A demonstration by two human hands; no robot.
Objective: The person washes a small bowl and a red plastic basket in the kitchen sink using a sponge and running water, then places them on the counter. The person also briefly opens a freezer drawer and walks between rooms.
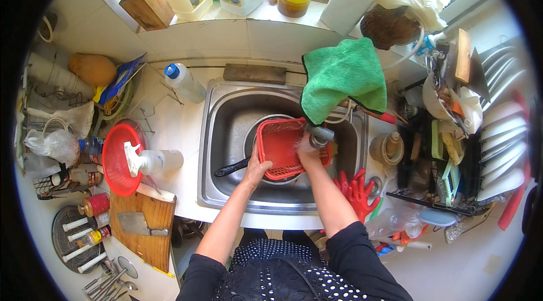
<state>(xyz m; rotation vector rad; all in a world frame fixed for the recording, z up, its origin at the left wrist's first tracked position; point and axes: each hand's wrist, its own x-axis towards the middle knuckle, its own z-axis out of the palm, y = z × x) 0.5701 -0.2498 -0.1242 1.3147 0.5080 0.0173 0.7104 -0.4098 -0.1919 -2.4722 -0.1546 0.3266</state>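
Over the stainless steel sink (225, 131), a red rectangular plastic basket (278, 146) with slotted sides is tilted in my hands. My left hand (256, 168) grips its near left rim, thumb over the edge. Inside the basket's right part is my right hand (306, 148), wet, under the grey faucet head (321, 135). Water seems to run over it, and the faucet hides some of the fingers, so their hold is unclear. Beneath the basket sits a round pan, mostly covered, its black handle (232, 167) pointing left.
A green cloth (345, 78) drapes over the faucet. Red rubber gloves (358, 193) lie at the sink's right edge. To the left stand a spray bottle (159, 162), a red colander (114, 156) and a cleaver (135, 223) on a cutting board (157, 246). A dish rack (428, 201) is right.
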